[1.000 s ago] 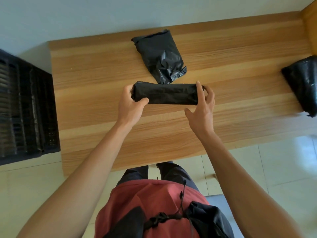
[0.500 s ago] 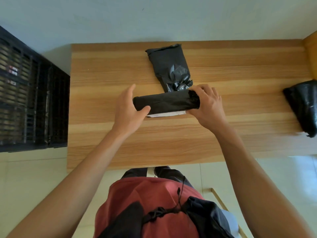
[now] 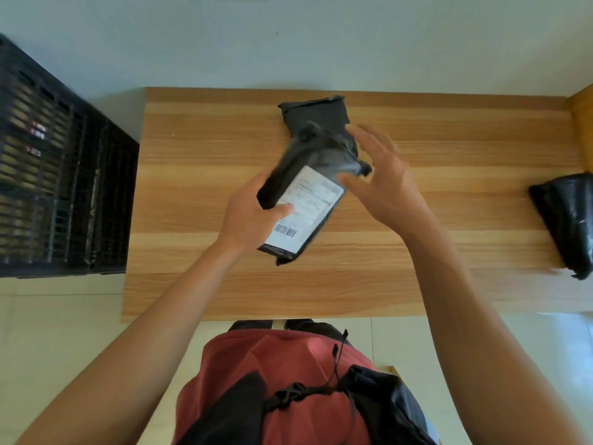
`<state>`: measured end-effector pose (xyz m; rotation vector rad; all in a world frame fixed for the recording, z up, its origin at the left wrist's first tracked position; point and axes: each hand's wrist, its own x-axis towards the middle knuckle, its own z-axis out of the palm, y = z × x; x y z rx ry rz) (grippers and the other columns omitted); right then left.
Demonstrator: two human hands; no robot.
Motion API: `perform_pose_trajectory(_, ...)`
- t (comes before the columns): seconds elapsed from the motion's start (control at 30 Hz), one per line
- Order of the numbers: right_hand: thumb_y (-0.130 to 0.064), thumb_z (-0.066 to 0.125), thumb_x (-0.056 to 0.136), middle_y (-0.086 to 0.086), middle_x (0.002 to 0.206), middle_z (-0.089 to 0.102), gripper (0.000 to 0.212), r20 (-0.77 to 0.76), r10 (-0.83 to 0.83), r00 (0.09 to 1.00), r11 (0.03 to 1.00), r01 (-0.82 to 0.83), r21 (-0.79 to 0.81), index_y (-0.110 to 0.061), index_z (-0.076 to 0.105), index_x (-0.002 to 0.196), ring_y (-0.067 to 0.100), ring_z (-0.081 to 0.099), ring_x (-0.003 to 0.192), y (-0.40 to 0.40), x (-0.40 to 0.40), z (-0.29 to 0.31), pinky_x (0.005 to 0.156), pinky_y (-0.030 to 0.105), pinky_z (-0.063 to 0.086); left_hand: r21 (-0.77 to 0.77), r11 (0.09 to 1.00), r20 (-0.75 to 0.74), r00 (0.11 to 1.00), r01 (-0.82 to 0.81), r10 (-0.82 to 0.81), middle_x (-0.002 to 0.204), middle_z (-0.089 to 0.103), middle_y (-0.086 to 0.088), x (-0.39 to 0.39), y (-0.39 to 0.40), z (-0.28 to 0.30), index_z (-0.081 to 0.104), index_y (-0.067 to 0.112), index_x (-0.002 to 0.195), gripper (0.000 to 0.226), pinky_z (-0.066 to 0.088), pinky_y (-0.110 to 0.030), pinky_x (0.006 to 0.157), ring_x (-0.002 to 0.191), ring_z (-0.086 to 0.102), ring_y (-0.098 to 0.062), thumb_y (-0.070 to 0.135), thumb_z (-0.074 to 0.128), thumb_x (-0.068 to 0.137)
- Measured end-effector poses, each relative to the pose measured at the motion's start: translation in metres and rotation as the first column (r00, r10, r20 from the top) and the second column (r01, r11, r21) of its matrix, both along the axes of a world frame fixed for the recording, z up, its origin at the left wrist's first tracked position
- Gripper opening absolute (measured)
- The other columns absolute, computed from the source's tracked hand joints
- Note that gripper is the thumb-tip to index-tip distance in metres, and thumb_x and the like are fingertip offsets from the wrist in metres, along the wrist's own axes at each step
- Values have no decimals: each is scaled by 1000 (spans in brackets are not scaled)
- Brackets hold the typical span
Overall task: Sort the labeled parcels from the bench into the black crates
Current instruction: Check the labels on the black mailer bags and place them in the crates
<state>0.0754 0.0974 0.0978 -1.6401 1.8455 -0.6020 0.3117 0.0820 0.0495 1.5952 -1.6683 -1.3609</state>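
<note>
My left hand (image 3: 248, 220) grips a black plastic parcel (image 3: 298, 184) above the wooden bench (image 3: 192, 175), thumb on its white label with a barcode, which faces up. My right hand (image 3: 382, 181) hovers just right of the parcel with fingers spread, and whether it touches the parcel's crumpled end is unclear. A second black parcel (image 3: 316, 115) lies on the bench behind the held one, partly hidden by it. A third black parcel (image 3: 568, 220) lies at the bench's right end. A black crate (image 3: 57, 175) stands to the left of the bench.
A pale wall runs behind the bench. A wooden upright (image 3: 582, 130) rises at the far right end. Light floor tiles (image 3: 48, 348) lie in front of the bench, where my red shirt and a dark bag with straps fill the lower view.
The parcel went from edge-on and level between both hands to label-up and tilted in my left hand. My right hand let go and opened beside it.
</note>
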Motion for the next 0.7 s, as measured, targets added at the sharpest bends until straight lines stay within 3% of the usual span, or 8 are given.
perform_pose_trajectory(0.1,-31,70,98,-5,161,42,67,65,-153,986,988,151,37,-28,40,158,18,42,146,3,-1,-5,120,45,39,305,910,-273,890,-281,366,118,77,5,3,-5,4,65,27,129,44,62,-43,87,108,74,-18,9,77,91)
perform_pose_trajectory(0.2,-48,65,98,-13,153,51,64,240,-209,948,969,169,178,-36,41,157,8,50,138,13,5,-12,114,45,46,507,787,-367,739,-350,565,111,79,-3,2,-11,14,64,16,129,36,63,-40,74,102,77,-24,10,73,94)
perform_pose_trajectory(0.3,-48,63,100,-15,151,54,62,411,-236,881,963,155,220,-35,42,157,0,54,133,23,16,-14,111,38,50,512,783,-396,712,-353,580,112,79,-4,1,-15,22,62,17,132,42,63,-44,81,104,76,-24,12,75,92)
perform_pose_trajectory(0.4,-31,63,103,-20,136,62,59,565,-235,791,965,120,233,-28,42,158,-10,62,117,32,28,-13,94,23,57,514,789,-425,698,-338,576,110,79,-5,-4,-16,28,55,18,137,53,63,-43,78,101,77,-24,10,77,90)
perform_pose_trajectory(0.57,-14,66,102,-3,126,74,49,677,-262,688,963,148,223,-24,54,148,15,71,115,42,34,-19,91,37,62,481,815,-418,733,-322,537,110,79,-7,-19,-8,35,54,18,132,52,63,-47,82,102,77,-27,15,80,87)
perform_pose_trajectory(0.7,-9,65,101,-1,124,74,50,747,-313,587,949,226,219,-21,55,148,16,72,114,50,31,-19,84,27,61,387,868,-401,791,-310,462,115,78,-4,-26,-1,38,53,20,137,58,62,-45,87,105,76,-21,23,82,86)
